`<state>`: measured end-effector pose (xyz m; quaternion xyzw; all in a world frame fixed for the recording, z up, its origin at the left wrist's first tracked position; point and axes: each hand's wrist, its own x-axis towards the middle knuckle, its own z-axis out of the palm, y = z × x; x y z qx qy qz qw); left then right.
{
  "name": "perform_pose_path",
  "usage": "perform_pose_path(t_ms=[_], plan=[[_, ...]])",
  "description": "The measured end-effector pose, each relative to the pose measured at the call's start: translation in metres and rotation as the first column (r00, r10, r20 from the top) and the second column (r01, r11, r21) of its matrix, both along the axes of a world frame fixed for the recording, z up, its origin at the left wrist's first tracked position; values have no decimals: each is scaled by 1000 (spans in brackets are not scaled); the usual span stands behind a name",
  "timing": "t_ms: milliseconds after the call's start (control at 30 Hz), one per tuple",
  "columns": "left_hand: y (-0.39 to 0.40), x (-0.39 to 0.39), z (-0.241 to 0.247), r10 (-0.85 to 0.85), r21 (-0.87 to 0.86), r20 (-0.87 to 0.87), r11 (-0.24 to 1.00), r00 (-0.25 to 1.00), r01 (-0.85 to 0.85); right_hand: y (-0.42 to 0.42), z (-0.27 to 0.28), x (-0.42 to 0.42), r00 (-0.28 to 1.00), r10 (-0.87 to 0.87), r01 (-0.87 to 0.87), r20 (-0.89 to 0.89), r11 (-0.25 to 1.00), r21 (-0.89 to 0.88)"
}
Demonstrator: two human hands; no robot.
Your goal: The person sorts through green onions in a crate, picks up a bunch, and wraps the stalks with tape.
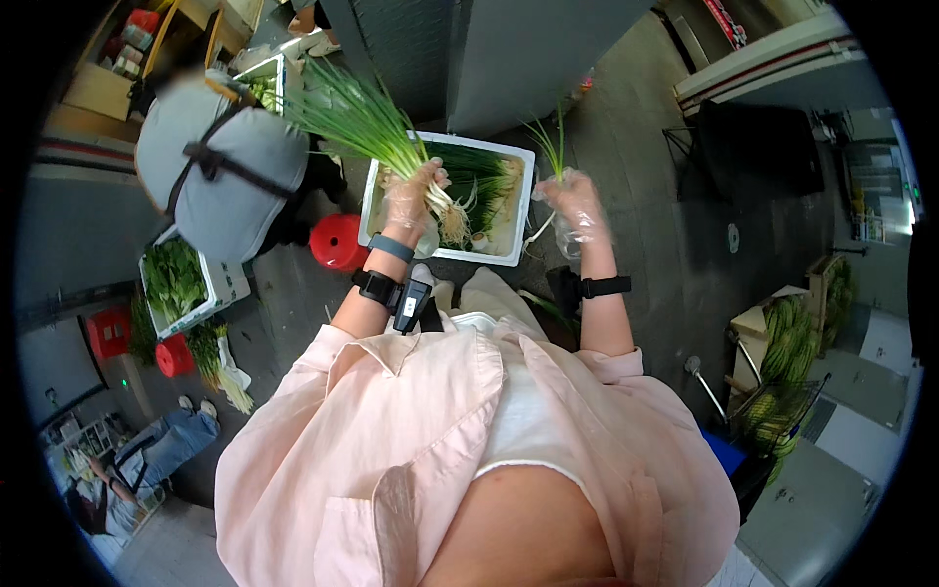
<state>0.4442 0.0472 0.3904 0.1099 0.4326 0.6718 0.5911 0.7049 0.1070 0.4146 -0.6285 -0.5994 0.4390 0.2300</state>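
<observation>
My left hand (412,192), in a clear plastic glove, grips a thick bunch of green onions (381,136); their green tops fan out to the upper left and their white, rooted ends hang to the lower right. My right hand (574,202), gloved likewise, holds a thin green onion stalk (560,150), its pale root end hanging below the fingers. Between and beneath my hands stands a white foam box (530,198) with more green onions (484,176) lying in it. The bunch overlaps the box's left part, while my right hand is just outside its right rim.
A red plastic stool (339,243) stands left of the box. Beside it a co-worker in a grey top (227,169) bends over. Further left is a foam box of leafy greens (209,282). Grey metal panels (528,59) rise behind. Crates of long green vegetables (788,341) stand at right.
</observation>
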Motion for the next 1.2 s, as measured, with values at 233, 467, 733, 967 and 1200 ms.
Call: perform_pose_path(t_ms=[233, 467, 733, 967, 1200], plan=[[-4, 4, 0, -177, -13, -101, 984, 979, 177, 6, -5, -23, 966, 4, -33, -257, 993, -111], [-6, 17, 6, -412, 123, -5, 904, 911, 409, -17, 8, -76, 700, 25, -154, -714, 981, -117], [-9, 22, 11, -513, 239, -85, 822, 854, 517, -34, 10, -95, 733, -78, -7, -675, 992, -123], [-8, 20, 22, -523, 143, -157, 827, 837, 544, -30, 28, -60, 672, -95, -13, -734, 990, -140], [-7, 22, 31, -541, 118, -114, 825, 833, 552, -25, 16, -24, 754, -184, -15, -631, 955, -295]])
